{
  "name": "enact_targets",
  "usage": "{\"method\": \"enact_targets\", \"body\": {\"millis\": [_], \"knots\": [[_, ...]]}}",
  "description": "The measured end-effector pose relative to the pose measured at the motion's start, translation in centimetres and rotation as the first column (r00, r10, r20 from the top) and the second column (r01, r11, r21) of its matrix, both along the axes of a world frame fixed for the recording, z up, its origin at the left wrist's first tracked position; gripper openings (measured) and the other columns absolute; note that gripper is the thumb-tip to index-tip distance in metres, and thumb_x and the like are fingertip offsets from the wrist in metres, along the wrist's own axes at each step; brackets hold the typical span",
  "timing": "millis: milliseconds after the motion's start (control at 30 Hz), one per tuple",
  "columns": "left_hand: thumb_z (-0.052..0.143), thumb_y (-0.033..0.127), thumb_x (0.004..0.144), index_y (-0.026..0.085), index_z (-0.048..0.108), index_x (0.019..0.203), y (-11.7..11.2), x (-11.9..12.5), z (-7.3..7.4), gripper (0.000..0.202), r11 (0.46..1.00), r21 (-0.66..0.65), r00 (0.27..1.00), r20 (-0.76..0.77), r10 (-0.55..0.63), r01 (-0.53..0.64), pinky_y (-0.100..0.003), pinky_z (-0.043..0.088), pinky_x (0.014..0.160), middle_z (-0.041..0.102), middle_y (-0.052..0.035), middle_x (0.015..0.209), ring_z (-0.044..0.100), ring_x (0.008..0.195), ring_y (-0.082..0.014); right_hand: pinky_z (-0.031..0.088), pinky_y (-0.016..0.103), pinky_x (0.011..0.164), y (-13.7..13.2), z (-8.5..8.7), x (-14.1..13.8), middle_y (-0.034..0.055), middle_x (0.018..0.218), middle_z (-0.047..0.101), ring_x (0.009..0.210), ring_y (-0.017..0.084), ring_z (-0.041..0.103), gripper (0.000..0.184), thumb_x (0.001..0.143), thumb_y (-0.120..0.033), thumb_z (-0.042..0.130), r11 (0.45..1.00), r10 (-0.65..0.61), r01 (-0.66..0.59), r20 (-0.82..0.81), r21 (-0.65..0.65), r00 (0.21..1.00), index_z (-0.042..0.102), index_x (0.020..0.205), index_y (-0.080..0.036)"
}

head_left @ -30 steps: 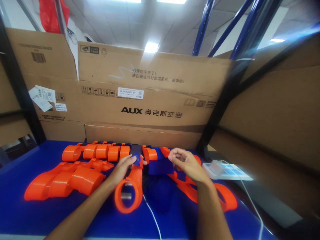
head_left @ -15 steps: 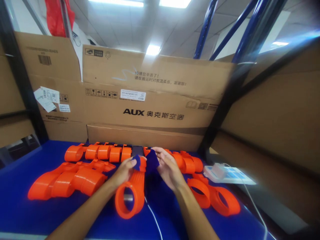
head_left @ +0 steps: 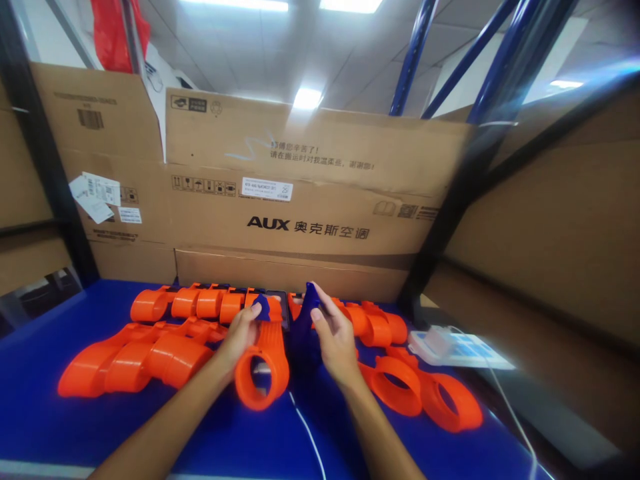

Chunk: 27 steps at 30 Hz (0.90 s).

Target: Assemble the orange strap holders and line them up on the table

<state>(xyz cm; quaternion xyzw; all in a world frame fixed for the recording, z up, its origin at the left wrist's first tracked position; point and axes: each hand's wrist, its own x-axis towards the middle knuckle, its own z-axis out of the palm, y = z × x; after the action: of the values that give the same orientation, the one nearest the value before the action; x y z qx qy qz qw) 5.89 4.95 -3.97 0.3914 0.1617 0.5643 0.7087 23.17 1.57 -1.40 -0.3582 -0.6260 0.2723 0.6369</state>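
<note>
In the head view, smooth, shiny orange plastic dominates: rounded loops [head_left: 125, 370] lie in rows on a flat blue tabletop [head_left: 235, 450], backed by matt brown cardboard [head_left: 320, 267] with printed lettering. A thin white cord [head_left: 309, 430] curves across the blue. The left hand [head_left: 243, 335] grasps one orange holder [head_left: 273, 340] by its upper end, above the tabletop; a round, open ring hangs below a ridged neck. A small dark blue patch [head_left: 261, 308] (cloth or film, I cannot tell) sits under the thumb. Just beside it, the right hand's [head_left: 337, 337] fingers grip a dark blue sheet [head_left: 301, 330], bent and upright.
</note>
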Motion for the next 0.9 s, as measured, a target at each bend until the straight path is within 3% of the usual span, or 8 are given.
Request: {"method": "enact_targets", "body": {"millis": [133, 267, 500, 900], "knots": [[0.076, 0.038, 0.079, 0.019, 0.065, 0.125, 0.35, -0.28, -0.34, 0.051, 0.977, 0.024, 0.977, -0.023, 0.211, -0.211, -0.041, 0.047, 0.104, 0.072, -0.0104, 0.121, 0.065, 0.114, -0.0277, 0.045, 0.048, 0.11, 0.32, -0.34, 0.1, 0.0098, 0.138, 0.061, 0.126, 0.029, 0.058, 0.053, 0.092, -0.041, 0.063, 0.998, -0.05, 0.045, 0.13, 0.04, 0.99, 0.053, 0.142, -0.026], [0.08, 0.033, 0.076, 0.021, 0.062, 0.13, 0.08, -0.26, -0.14, 0.058, 0.953, 0.083, 0.949, -0.095, 0.3, -0.293, -0.039, 0.044, 0.106, 0.07, -0.0096, 0.124, 0.063, 0.119, -0.0269, 0.044, 0.051, 0.11, 0.57, -0.69, 0.08, 0.0092, 0.131, 0.066, 0.122, 0.029, 0.061, 0.043, 0.087, -0.036, 0.07, 0.997, -0.06, 0.047, 0.254, 0.058, 0.965, 0.065, 0.129, -0.026], [0.083, 0.028, 0.071, 0.024, 0.058, 0.135, -0.2, -0.12, -0.04, 0.069, 0.945, 0.154, 0.939, -0.151, 0.309, -0.287, -0.04, 0.047, 0.104, 0.071, -0.0087, 0.121, 0.061, 0.12, -0.0287, 0.049, 0.052, 0.105, 0.59, -0.66, -0.01, 0.0096, 0.124, 0.07, 0.117, 0.03, 0.064, 0.035, 0.087, -0.037, 0.07, 0.995, -0.07, 0.047, 0.27, 0.093, 0.96, 0.071, 0.121, -0.027], [0.086, 0.025, 0.067, 0.026, 0.059, 0.134, 0.12, -0.3, -0.3, 0.073, 0.953, 0.138, 0.948, -0.136, 0.288, -0.269, -0.037, 0.046, 0.106, 0.067, -0.0079, 0.13, 0.061, 0.122, -0.0275, 0.048, 0.05, 0.105, 0.67, -0.57, 0.14, 0.009, 0.122, 0.071, 0.117, 0.029, 0.064, 0.033, 0.088, -0.038, 0.069, 0.997, -0.056, 0.036, 0.299, 0.073, 0.953, 0.071, 0.118, -0.026]]}}
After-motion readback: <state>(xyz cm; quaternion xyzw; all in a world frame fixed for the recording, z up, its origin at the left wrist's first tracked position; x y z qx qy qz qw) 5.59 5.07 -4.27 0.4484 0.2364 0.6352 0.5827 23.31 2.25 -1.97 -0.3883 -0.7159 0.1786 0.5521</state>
